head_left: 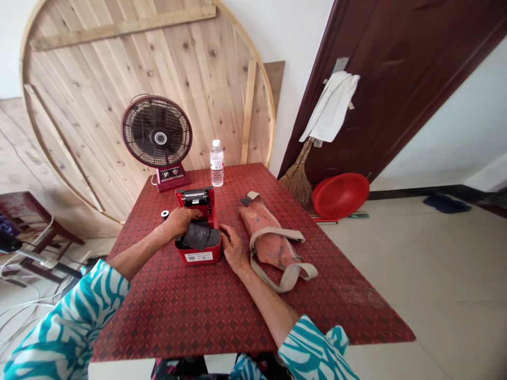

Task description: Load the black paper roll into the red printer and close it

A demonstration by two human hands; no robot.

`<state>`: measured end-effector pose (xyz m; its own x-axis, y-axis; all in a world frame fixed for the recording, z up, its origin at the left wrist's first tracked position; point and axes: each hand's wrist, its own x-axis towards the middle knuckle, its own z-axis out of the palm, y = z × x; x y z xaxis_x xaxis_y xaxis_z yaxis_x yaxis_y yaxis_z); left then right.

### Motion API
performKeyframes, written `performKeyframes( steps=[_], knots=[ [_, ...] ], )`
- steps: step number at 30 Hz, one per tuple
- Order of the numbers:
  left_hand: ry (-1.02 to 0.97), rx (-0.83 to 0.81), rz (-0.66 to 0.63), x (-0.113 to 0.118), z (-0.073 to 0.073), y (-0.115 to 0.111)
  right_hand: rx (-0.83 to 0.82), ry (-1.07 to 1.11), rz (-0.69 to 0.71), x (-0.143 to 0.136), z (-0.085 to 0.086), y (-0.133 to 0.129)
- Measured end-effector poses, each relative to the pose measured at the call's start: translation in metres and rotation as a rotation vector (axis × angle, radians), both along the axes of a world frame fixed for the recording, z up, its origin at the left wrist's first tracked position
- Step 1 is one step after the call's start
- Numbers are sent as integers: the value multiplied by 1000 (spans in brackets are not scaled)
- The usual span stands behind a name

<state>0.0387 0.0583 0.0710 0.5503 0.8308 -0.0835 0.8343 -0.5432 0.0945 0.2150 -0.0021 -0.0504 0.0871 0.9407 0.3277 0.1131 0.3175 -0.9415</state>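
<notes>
A red box-shaped machine stands on the table with its lid raised and a black roller on the lid. A white label is stuck to its near side. My left hand reaches over the opening, fingers bent together near the lid's base; what they pinch, if anything, is hidden. Below them a dark flat piece lies across the opening. My right hand rests against the machine's right side, fingers laid along it. Left of the machine is a small white roll with a dark core.
A worn pinkish bag with beige straps lies to the right. Behind stand a water bottle and a fan on the patterned red table. A round wooden board leans at the wall; a broom and red basin are by the door.
</notes>
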Motion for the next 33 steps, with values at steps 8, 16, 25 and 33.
performKeyframes(
  steps=[8,16,25,33],
  knots=[
    [64,-71,14,5,3,9,1,14,-4,-1,-1,1],
    [-402,-167,-52,-19,10,-22,23,-2,-10,0,3,-1],
    [-668,113,-165,-24,-17,-68,-26,-33,-16,0,6,-6],
    [-646,297,-329,-38,-22,-79,-45,-45,-24,0,9,-7]
  ],
)
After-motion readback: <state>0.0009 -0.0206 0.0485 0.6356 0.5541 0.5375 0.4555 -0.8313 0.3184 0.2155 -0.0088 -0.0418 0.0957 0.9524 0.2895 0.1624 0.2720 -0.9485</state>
